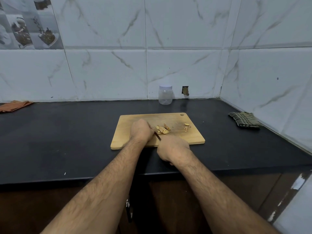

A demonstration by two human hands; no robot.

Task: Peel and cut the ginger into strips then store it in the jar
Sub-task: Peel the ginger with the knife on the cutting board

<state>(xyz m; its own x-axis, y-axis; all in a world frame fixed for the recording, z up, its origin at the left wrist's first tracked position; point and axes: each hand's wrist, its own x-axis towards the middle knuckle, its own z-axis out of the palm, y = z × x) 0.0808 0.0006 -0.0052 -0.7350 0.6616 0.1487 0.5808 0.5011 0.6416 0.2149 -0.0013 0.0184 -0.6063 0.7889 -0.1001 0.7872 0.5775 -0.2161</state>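
We're in the cutting stage here, by the look of it: the right hand (173, 148) is wrapped around the handle of a knife (157, 136), grip clamped tight on it, the dark blade angling up and to the left across the wooden cutting board (135, 141), and the left hand (141, 130) sits knuckles-up just beside the blade, fingers curled down over whatever it is pinning to the board; the piece under it is hidden, so I can't tell what that grip has hold of, or whether it holds anything at all. Right of the blade lies the ginger (163, 129), a small heap of pale yellow-tan pieces in the middle of the board, some looking like short strips, some chunkier, though it's too small to judge the cut cleanly. A few more bits, perhaps trimmings (187, 127), sit apart toward the board's right edge. The jar (165, 95) stands well behind the board against the tiled wall, clear, seemingly empty, its pale lid on, so storing hasn't started. I'd say the next move needs a steady downward slice close to those left fingertips, kept tucked back from the edge, then more passes until everything is in strips, and after that the lid has to come off
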